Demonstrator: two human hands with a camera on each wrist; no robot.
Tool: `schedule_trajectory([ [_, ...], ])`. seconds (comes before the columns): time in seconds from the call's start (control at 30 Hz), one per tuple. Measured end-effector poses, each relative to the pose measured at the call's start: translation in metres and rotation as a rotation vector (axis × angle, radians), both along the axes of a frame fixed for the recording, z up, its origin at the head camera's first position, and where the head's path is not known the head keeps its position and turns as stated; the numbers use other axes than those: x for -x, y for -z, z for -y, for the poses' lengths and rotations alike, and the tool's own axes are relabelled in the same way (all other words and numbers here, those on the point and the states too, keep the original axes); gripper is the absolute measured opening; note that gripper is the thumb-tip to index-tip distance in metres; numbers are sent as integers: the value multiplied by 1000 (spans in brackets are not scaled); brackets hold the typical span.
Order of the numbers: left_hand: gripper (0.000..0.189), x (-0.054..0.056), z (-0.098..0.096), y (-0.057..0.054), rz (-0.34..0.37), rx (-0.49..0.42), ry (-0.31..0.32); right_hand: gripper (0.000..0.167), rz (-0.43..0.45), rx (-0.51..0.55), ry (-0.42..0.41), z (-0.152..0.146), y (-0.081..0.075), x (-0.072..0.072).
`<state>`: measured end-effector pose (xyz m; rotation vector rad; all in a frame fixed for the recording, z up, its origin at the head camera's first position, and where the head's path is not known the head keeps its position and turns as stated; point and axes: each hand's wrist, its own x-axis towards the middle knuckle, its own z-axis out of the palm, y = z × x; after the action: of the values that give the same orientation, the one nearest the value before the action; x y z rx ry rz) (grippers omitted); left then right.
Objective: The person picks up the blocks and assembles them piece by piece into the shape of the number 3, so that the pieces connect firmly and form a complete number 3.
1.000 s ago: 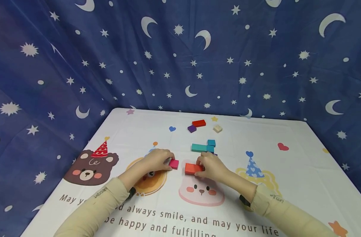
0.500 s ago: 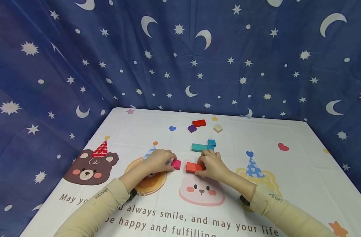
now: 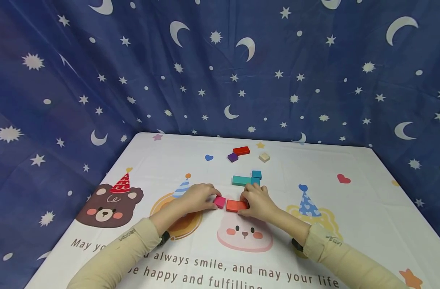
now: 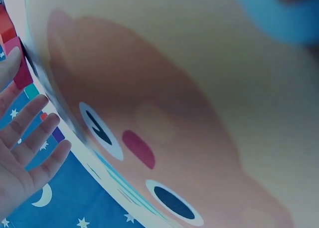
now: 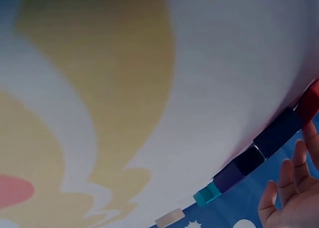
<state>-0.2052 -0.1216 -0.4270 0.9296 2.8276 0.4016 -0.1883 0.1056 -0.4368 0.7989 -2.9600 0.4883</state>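
My left hand (image 3: 201,198) pinches a small pink block (image 3: 220,202) between thumb and forefinger. In the left wrist view the thumb lies across that block, with the other fingers spread away from it. Just to its right is an orange-red block (image 3: 236,206), lying lengthwise towards the pink one. My right hand (image 3: 259,202) grips the right end of the orange-red block, thumb at the near side and fingers at the far side. A narrow gap shows between the two blocks. Beyond the right hand, a teal block (image 3: 241,180) adjoins blue blocks (image 3: 256,174), partly covered by the fingers.
Farther back lie a red block (image 3: 241,150), a purple block (image 3: 233,157) and a cream block (image 3: 264,157). Dark blue blocks (image 5: 278,132) line up beside the right hand in the right wrist view. A starry blue curtain (image 3: 205,72) hangs behind the white printed tablecloth (image 3: 306,249).
My left hand has moved right with the pink block, turning it slightly and narrowing the gap to the orange-red block. The right hand has stayed nearly in place, still gripping its block.
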Motion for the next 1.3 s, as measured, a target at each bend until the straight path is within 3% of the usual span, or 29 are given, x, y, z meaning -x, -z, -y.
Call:
schedule_trajectory([
  [1.03,34,3,-15,-5,1,69,18,30,75,-24,19,1,-7,1],
  [1.3,36,5,-16,-3,50,69,10,29,81,-18,23,1,-8,1],
])
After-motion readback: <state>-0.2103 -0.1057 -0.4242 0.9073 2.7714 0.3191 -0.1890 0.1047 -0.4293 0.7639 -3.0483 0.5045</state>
